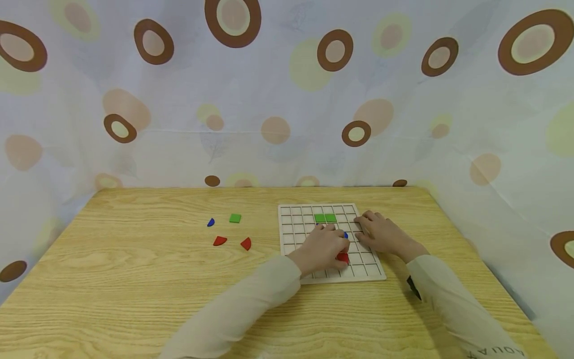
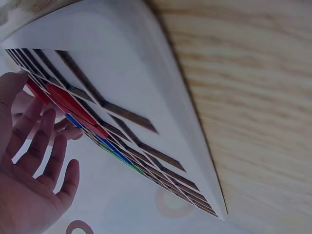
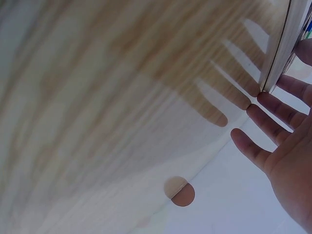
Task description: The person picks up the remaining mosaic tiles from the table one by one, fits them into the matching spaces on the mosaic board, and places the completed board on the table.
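Note:
A white grid board [image 1: 289,219] with square cells lies on the table. My left hand [image 1: 320,249] is over its middle, thumb and index finger at either side of a flat red piece [image 1: 343,258], pinching it close over the cells. In the left wrist view, larger red pieces [image 2: 78,109] lie on the board beside that one, with blue [image 2: 73,121] and green [image 2: 114,151] pieces beyond. Two green squares [image 1: 325,218] sit in an upper row. A blue piece [image 1: 346,235] shows partly past the left fingers. My right hand [image 1: 381,233] rests its spread fingertips at the board's right edge.
Left of the board, a blue half-circle [image 1: 211,222], a green square [image 1: 235,218] and two red quarter-circle pieces [image 1: 246,243] lie loose on the wooden table [image 1: 134,279]. A patterned curtain [image 1: 278,159] closes off the back and both sides.

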Demonstrator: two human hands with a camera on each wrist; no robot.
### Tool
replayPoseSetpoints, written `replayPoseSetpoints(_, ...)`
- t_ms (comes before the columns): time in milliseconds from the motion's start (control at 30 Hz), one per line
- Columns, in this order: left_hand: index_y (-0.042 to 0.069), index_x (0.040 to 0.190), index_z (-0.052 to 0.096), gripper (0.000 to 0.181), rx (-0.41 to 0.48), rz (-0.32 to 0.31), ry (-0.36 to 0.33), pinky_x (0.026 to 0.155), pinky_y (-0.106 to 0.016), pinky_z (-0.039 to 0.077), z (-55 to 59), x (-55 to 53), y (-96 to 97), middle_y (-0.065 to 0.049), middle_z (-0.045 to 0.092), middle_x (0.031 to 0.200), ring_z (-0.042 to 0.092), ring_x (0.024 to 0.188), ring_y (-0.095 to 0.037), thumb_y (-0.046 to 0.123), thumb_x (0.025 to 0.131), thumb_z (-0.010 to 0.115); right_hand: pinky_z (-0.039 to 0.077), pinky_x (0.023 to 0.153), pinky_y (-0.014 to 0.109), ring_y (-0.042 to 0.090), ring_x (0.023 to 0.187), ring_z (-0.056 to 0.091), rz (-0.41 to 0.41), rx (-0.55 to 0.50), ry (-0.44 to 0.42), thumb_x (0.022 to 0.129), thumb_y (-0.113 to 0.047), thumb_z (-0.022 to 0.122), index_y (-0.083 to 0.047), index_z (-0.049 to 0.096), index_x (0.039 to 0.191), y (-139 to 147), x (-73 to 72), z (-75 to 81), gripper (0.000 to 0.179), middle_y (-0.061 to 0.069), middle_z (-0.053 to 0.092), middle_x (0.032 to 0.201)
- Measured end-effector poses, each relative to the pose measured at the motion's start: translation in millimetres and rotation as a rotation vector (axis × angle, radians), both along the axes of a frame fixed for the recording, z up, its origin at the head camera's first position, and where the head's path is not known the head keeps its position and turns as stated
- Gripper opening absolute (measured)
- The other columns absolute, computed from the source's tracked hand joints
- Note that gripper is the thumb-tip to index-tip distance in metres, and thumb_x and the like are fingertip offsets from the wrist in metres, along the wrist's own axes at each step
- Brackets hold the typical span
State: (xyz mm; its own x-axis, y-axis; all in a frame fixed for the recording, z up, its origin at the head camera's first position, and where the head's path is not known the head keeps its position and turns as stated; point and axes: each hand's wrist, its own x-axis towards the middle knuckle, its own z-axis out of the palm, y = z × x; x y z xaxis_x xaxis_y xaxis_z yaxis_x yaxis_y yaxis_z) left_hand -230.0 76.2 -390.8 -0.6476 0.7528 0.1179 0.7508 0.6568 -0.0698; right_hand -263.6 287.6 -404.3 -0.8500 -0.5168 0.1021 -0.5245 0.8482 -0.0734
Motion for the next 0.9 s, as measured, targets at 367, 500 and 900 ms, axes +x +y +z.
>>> replayPoseSetpoints(367, 0.028, 0.081, 0.061, 0.026, -0.018, 0.026, -0.009, 0.079, -0.029, 0.041, -0.8, -0.7, 2.7, 0.011, 0.058, 0.094, 0.047, 0.089, -0.011, 0.054, 0.078, 0.062, 0.044, 0.078, 0.056, 0.035, 0.099, 0.052, -0.008, 0.000, -0.006, 0.090, -0.024, 0.054, -0.002, 0.052, 0.122, 1.2, -0.8, -3.2, 0.039, 0.016, 0.052, 0.114)
replayPoseSetpoints(500, 0.027, 0.079, 0.060, 0.026, -0.004, 0.025, -0.011, 0.077, -0.029, 0.040, -1.6, -1.3, 2.7, 0.011, 0.057, 0.092, 0.046, 0.087, -0.011, 0.054, 0.078, 0.063, 0.044, 0.078, 0.055, 0.034, 0.098, 0.052, -0.007, -0.003, 0.002, 0.090, -0.023, 0.055, -0.002, 0.052, 0.122, 1.9, -1.5, -4.2, 0.039, 0.016, 0.052, 0.114)
replayPoseSetpoints(900, 0.028, 0.077, 0.059, 0.025, 0.021, 0.027, -0.006, 0.076, -0.028, 0.039, -4.2, -2.8, 2.2, 0.013, 0.054, 0.088, 0.046, 0.086, -0.010, 0.053, 0.077, 0.064, 0.045, 0.076, 0.054, 0.033, 0.096, 0.052, -0.004, 0.002, 0.007, 0.090, -0.023, 0.056, -0.001, 0.052, 0.121, 0.6, -0.6, -1.5, 0.039, 0.015, 0.052, 0.112)
